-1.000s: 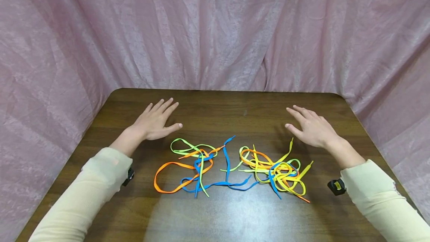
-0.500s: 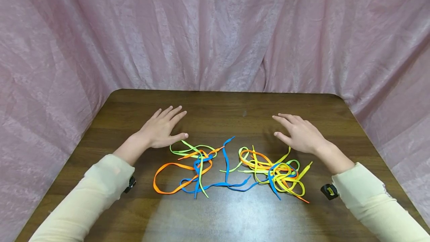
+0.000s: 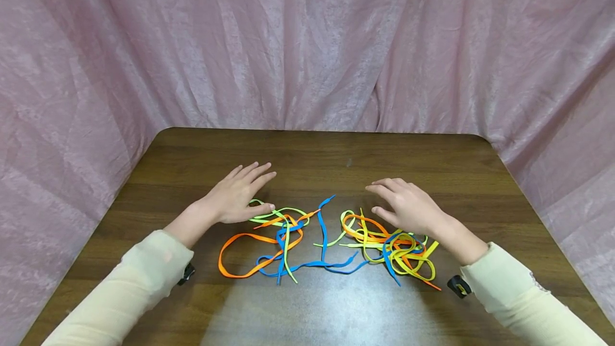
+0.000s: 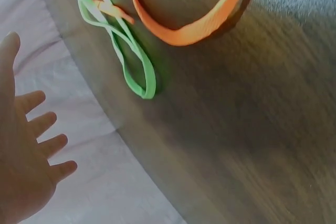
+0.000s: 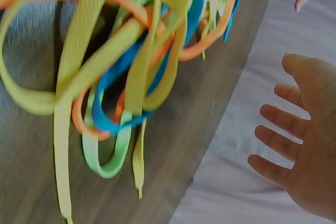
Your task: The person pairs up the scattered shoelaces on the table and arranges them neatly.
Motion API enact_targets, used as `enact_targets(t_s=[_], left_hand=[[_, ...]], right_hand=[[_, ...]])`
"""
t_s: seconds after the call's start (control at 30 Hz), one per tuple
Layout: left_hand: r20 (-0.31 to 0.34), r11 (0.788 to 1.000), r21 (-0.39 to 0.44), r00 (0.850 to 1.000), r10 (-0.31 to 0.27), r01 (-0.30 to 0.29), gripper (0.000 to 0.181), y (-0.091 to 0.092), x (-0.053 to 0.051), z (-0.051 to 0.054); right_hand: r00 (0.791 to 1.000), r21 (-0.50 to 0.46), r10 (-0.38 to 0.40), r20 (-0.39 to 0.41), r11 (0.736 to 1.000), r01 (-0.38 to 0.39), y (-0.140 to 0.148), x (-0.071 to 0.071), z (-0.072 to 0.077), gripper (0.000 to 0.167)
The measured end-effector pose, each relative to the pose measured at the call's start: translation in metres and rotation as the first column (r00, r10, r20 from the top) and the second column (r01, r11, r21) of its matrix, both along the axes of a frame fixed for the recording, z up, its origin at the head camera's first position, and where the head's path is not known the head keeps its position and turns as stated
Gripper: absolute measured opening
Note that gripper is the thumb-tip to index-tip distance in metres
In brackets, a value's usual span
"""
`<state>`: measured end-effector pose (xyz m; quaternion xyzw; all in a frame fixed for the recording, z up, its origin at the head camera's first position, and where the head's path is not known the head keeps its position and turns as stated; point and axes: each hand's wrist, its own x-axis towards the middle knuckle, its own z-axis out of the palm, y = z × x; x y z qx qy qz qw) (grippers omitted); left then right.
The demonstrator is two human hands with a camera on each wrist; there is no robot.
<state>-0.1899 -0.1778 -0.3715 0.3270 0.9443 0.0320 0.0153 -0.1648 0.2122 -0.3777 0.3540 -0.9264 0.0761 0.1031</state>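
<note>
Flat shoelaces lie in two loose tangles on the brown table. In the head view, the left tangle has an orange shoelace, a light green shoelace and a blue shoelace. Yellow shoelace loops top the right tangle, over orange, blue and green ones. My left hand, fingers spread, hovers above the left tangle's far edge, covering part of a green loop. Over the far side of the right tangle is my right hand, fingers extended and slightly bent. Neither hand holds anything.
The wooden table has rounded far corners. Pink curtains hang behind it and along both sides. Light glares off the table's near middle. A blue shoelace stretches between the two tangles.
Both hands have come nearer and inward: the left hand slightly right and closer, the right hand clearly left over its tangle. The shoelaces have stayed put.
</note>
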Motion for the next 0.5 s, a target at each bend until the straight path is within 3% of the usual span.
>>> enact_targets(t_s=[0.23, 0.5], left_hand=[[-0.019, 0.998, 0.018, 0.998, -0.059, 0.06, 0.073, 0.005, 0.008, -0.006], [-0.03, 0.994, 0.036, 0.994, -0.107, 0.108, 0.071, 0.014, 0.017, -0.01]], right_hand=[[0.994, -0.014, 0.102, -0.022, 0.995, -0.103, -0.018, 0.013, -0.008, 0.036], [0.974, -0.029, 0.212, -0.073, 0.976, -0.215, -0.035, 0.026, -0.018, 0.033]])
